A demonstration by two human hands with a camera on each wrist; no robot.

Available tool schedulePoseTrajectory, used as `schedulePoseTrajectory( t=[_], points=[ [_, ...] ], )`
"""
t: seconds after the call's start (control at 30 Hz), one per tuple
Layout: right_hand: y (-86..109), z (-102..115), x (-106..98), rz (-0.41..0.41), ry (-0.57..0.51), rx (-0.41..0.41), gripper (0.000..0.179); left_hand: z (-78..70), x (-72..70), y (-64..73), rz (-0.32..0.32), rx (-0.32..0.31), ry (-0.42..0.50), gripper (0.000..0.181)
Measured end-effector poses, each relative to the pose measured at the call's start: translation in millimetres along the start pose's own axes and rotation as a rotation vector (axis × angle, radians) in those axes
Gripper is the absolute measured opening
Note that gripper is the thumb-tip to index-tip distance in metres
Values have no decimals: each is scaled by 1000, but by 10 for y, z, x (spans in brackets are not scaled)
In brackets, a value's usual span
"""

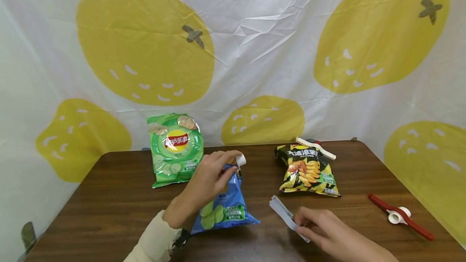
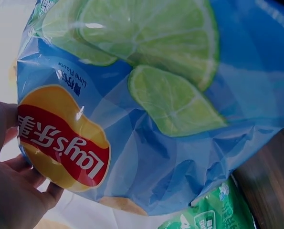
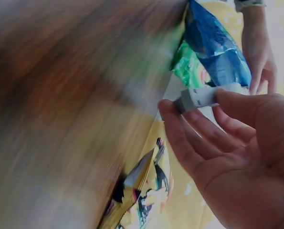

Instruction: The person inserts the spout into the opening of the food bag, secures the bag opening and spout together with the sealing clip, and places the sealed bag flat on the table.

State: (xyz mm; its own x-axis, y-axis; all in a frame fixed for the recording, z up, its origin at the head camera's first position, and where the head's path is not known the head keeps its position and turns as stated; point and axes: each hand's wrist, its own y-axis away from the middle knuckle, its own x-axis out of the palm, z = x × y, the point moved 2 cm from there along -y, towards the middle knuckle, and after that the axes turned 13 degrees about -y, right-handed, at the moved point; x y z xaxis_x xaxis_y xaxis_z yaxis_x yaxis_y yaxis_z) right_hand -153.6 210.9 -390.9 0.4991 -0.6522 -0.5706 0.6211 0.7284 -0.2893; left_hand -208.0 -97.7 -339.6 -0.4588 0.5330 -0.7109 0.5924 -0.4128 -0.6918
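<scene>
My left hand grips the top of a blue Lay's lime-flavor chip bag, which stands on the table. A small white round piece shows at its fingertips by the bag's top. In the left wrist view, the fingers lie behind the bag's upper end and its printed front faces the camera. To the right of the bag, my right hand pinches one end of a long pale grey bag clip between thumb and fingers. That clip's end also appears in the right wrist view.
A green Lay's bag leans at the back left. At the back right lies a black and yellow chip bag with a white clip along its top. A red clip with a white round piece lies near the table's right edge.
</scene>
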Motion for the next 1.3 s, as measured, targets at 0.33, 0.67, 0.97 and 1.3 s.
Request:
schedulePoseTrajectory(
  t=[0.33, 0.67, 0.97, 1.3],
  points=[
    [-522, 119, 153, -276, -85, -6, 8, -106, 24, 19, -52, -169, 82, 38],
    [-1016, 163, 263, -350, -241, 113, 14, -188, 12, 4, -68, -184, 165, 32],
    [-1165, 166, 316, -425, -423, 81, 20, -197, -1, 3, -66, -128, 166, 32],
    [-1195, 153, 444, -570, -575, -20, 39, -240, 35, 8, -100, -100, 135, 46]
  ],
)
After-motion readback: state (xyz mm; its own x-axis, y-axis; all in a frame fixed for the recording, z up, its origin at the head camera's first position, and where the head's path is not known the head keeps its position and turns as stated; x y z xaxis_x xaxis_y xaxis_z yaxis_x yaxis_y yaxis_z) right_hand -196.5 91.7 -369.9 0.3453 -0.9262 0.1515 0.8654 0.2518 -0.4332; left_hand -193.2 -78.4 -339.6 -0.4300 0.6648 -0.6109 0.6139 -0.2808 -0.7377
